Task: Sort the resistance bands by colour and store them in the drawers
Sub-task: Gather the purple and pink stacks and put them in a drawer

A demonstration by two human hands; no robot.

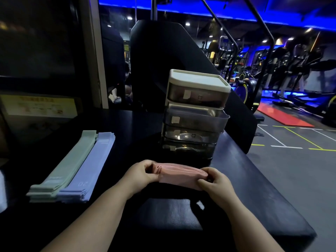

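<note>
Both ends of the folded pink rubber resistance bands (180, 176) are pinched — left hand (143, 172), right hand (216, 180) — and I fear slack springs them open short of the smoky plastic drawers (196, 113).

Drawer unit (195, 99) on table (254, 188). Folded band bundle (179, 176) just before drawer unit, left hand (141, 172) and right hand (216, 182) gripping its ends. Outer band stack (71, 164), inner band stack (91, 160) touching, left of drawer unit.

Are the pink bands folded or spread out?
Folded: the pink bands show layered folds beside the left hand; the right hand pinches the other end.
</note>
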